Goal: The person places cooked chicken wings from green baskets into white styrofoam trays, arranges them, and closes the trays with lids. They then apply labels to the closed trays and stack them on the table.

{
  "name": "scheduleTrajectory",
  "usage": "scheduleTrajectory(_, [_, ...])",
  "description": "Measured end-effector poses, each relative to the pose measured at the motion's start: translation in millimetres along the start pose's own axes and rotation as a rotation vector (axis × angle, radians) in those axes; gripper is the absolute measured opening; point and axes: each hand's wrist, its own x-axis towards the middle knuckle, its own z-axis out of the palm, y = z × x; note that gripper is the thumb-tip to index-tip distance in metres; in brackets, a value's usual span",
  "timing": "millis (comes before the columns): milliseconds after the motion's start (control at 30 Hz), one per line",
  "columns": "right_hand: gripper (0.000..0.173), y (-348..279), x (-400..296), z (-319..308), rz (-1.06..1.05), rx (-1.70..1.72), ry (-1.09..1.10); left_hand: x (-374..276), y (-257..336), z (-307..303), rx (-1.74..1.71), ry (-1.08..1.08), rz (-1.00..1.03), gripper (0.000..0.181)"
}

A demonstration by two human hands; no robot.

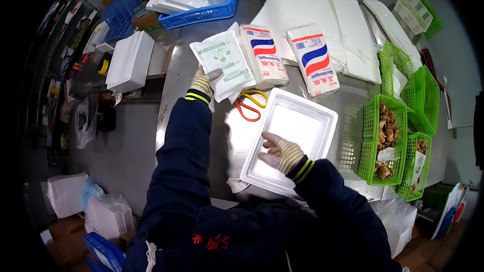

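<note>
My left hand (206,82), in a striped knit glove, grips the lower left edge of a white packet with green print (225,60). My right hand (281,152), gloved alike, is over a white foam box (298,121), its fingers apart and holding nothing. The box's inside looks bare where it shows. Scissors with a red and a yellow handle (247,115) lie against the box's upper left side. Beyond them lie two plastic-wrapped paper packs (264,58), (315,62); the printed packet overlaps the left one.
Green baskets (365,158) with brown mushrooms stand at the right. White sheets in stacks (302,3) lie at the back. A blue crate (204,14) holds white foam pieces. A closed foam box (130,60) stands left, and a paper slip (237,185) lies by the open box.
</note>
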Motion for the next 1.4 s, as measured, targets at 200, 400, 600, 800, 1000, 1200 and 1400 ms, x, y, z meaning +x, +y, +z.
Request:
scheduleTrajectory(200, [0.056,-33.9,141.2,-13.2,0.132,0.977,0.17,-27.7,6.2,5.4,-0.428,-0.2,-0.068,0.05])
scheduleTrajectory(400, [0.048,-41.1,158.9,-58.5,-0.206,1.07,0.565,-38.6,4.2,-0.2,0.471,-0.199,-0.037,0.065])
scheduleTrajectory(600, [0.045,-7.0,14.7,-129.6,-0.212,0.723,0.66,-118.6,-50.3,-27.8,0.723,-0.199,0.055,0.075])
scheduleTrajectory(800, [0.04,29.0,-66.2,-97.8,0.104,0.49,0.77,-205.2,-92.8,20.8,1.259,-0.487,-0.259,0.099])
scheduleTrajectory(1000, [0.065,44.1,5.0,-80.9,0.022,-0.212,0.795,-195.1,-116.2,6.4,1.245,-0.413,-0.187,0.083])
scheduleTrajectory(1200, [0.086,45.8,2.2,-48.6,0.226,-0.967,0.337,-200.7,-122.2,8.7,1.333,-0.38,-0.094,0.083])
scheduleTrajectory(1400, [0.08,63.7,27.3,-45.6,0.415,-1.006,0.075,-205.6,-99.2,31.2,1.418,-0.378,-0.189,0.085])
